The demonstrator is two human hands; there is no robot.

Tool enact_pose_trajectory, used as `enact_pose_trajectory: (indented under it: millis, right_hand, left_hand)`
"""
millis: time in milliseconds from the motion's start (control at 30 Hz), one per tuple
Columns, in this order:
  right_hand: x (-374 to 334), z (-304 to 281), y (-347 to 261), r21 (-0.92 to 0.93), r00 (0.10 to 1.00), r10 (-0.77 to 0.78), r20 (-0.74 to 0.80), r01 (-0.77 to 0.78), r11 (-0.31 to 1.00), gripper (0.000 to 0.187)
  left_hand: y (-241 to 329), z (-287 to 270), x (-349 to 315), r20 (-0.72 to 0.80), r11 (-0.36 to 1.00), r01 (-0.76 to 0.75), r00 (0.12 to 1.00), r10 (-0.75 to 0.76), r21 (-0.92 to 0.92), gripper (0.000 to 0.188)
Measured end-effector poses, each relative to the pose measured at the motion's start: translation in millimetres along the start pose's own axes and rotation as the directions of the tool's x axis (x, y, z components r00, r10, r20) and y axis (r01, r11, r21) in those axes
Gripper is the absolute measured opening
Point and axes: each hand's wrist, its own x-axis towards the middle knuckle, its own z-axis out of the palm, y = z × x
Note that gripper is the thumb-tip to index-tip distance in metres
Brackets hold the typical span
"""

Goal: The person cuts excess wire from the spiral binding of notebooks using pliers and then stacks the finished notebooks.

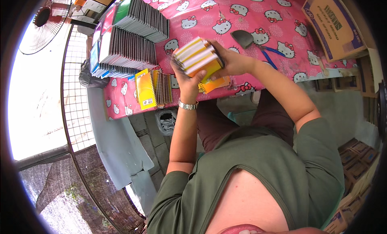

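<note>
Yellow notebooks (145, 89) with a printed label stand near the front edge of the pink table (250, 21). The left hand (187, 80) and right hand (233, 61) curl around a notebook bundle (198, 58) above it. Farther right, a box (331, 26) has printed words.

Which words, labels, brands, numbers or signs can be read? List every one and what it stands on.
Large cardboard box, upper right: legible printed lettering, not copied here.
Yellow spiral notebook: small label, too small to read.
Notebook stack between the left hand and right hand: nothing readable.
Brown boxes, lower right: markings too small to read.
</note>
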Motion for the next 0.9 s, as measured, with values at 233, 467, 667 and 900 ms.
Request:
enact_pose_trajectory:
  millis: [233, 467, 667, 900]
  right_hand:
    - [-1, 22, 4, 0.105, 0.979, -0.117, -0.170, 0.136, 0.985, 0.123]
    - [2, 18, 21, -0.160, 0.943, -0.265, -0.201, 0.235, 0.959, 0.120]
    - [52, -34, -13, 0.021, 0.996, -0.069, -0.056, 0.071, 0.997, 0.104]
    - [142, -54, 39, 0.436, 0.864, 0.495, -0.091, -0.412, 0.800, 0.064]
  left_hand:
    - [-4, 11, -18, -0.074, 0.993, 0.117, 0.990, -0.119, -0.025, 0.121]
    - [-44, -28, -18, 0.153, 0.947, 0.038, 0.984, -0.092, 0.320, 0.115]
    - [2, -10, 57, 0.030, 0.991, 0.134, 0.990, -0.134, 0.028, 0.075]
    - [5, -43, 191, -0.190, 0.681, 0.629, 0.771, -0.608, 0.374, 0.087]
